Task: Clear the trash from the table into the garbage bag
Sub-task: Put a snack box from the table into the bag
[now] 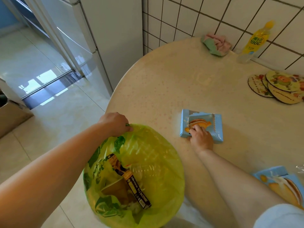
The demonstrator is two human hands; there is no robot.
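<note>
A green translucent garbage bag (153,155) hangs open at the near-left edge of the cream table (164,89). My left hand (115,123) grips its far rim. Inside lie a dark incense box (131,180), a clear plastic bottle and other scraps. A flattened light-blue snack box (213,122) lies on the table to the right of the bag. My right hand (201,137) rests on the box's near edge with the fingers curled over it. A second blue box (279,183) lies at the near right, partly cut off by my arm.
A yellow drink bottle (254,41) and a crumpled pink-green cloth (215,44) sit by the tiled wall. Several round coasters (278,87) lie at the far right. A white fridge (105,38) stands left of the table, a cardboard box (11,116) on the floor.
</note>
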